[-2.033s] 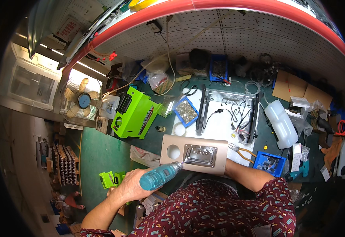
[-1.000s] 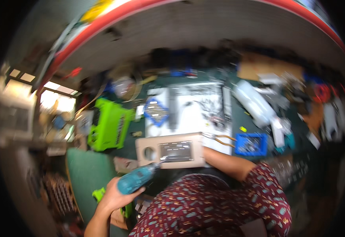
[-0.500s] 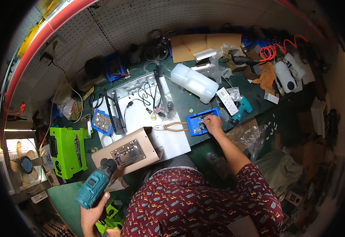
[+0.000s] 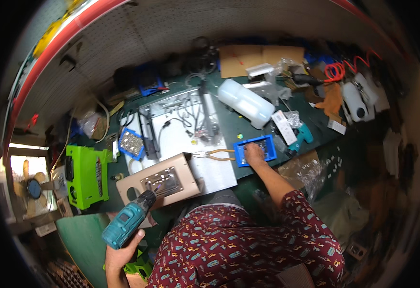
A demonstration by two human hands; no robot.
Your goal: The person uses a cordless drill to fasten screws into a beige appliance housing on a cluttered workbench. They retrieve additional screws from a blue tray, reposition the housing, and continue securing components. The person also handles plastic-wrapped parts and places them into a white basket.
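My left hand [image 4: 125,252] is wrapped around the handle of a teal cordless drill [image 4: 126,223]. The drill's chuck and bit point up and right, over a beige sheet-metal cover [image 4: 188,174] with a round hole and a plate-filled cutout. My right hand [image 4: 255,154] reaches into a blue parts bin [image 4: 272,154] with small dark pieces inside. Its fingers are bent together and point down, and whatever they pinch is hidden. Between cover and bin lies a pair of pliers [image 4: 220,152] with tan handles.
A bright green housing [image 4: 87,175] stands at left, near a bin of small screws [image 4: 132,143]. Behind the cover lie a white panel [image 4: 213,174] and black cables [image 4: 186,117]. A translucent tank [image 4: 246,103], a white box [image 4: 285,127] and a second teal drill [image 4: 303,136] sit at right.
The whole view has shifted, so the bench sits slightly to the right. My right hand has moved toward the left part of the bin. The drill is still held over the cover.
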